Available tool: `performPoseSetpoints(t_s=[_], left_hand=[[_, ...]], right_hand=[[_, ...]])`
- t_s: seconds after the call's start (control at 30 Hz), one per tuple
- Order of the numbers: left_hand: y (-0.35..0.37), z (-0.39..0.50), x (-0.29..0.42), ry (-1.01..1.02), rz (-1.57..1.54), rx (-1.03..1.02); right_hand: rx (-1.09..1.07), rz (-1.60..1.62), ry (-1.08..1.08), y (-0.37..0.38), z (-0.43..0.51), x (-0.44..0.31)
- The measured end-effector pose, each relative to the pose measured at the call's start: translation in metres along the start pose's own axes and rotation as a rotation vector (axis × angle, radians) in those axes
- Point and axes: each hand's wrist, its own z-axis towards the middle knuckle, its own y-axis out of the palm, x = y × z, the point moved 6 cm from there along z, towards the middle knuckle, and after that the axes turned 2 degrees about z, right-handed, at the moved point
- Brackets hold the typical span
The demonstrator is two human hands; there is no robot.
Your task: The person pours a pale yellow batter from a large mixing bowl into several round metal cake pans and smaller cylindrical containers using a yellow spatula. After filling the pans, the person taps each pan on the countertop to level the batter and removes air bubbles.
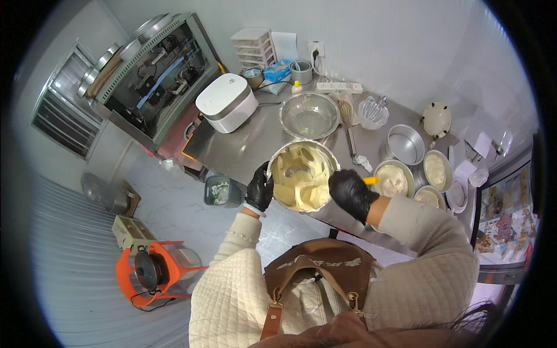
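Observation:
A metal mixing bowl is tipped towards me at the front edge of the steel table, its walls smeared with pale yellow batter. My left hand, in a black glove, grips the bowl's left rim. At the right rim, my black-gloved right hand is closed around a tool with a yellow-orange handle; the tool's working end cannot be made out. Right of that hand stand round cake pans holding batter: a larger one and smaller ones. My right sleeve partly covers them.
Behind the mixing bowl are a clear bowl, a wire whisk, a whisk attachment and a bare cake pan. A white rice cooker stands left. On the floor are a bin and an orange stool.

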Motion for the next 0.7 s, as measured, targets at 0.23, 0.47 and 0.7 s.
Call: performPoseSetpoints(t_s=[0.23, 0.47, 0.7], left_hand=[[-0.003, -0.005, 0.019, -0.002, 0.066, -0.036], [0.003, -0.012, 0.03, 0.036, 0.022, -0.051], [0.002, -0.008, 0.045, 0.054, 0.009, -0.057]], right_hand=[[0.342, 0.099, 0.314, -0.011, 0.058, 0.016], [0.321, -0.285, -0.553, 0.031, 0.014, -0.055], [0.537, 0.202, 0.154, 0.03, 0.039, 0.01]])
